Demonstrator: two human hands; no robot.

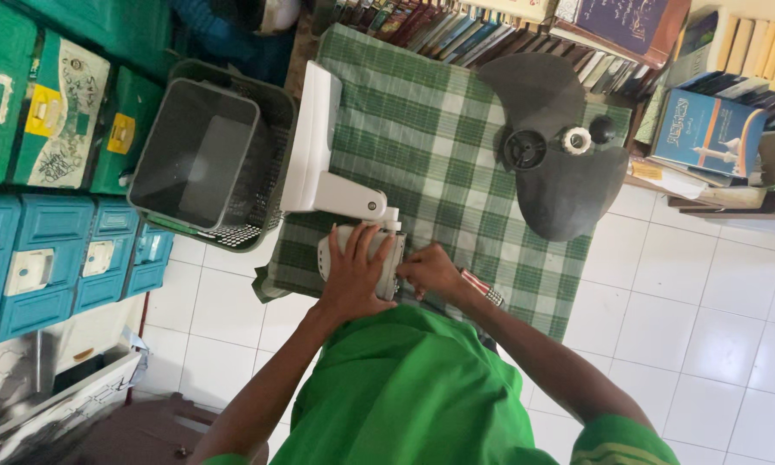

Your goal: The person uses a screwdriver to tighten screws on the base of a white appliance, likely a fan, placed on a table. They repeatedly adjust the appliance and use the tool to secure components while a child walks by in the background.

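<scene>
Green shirt fabric (413,387) is filling my lower view. Above it, I am pressing my left hand (353,275), fingers spread flat, over the white plastic fan motor housing (336,256) lying on the green checked cloth (422,138). My right hand (429,271) is pinching the housing's side; the grey fan blade (560,181) is lying well apart.

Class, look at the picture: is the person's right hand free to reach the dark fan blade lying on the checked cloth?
Probably yes. The right hand rests at the white fan body, and only bare checked cloth lies between it and the fan blade; nothing blocks the way.
</scene>
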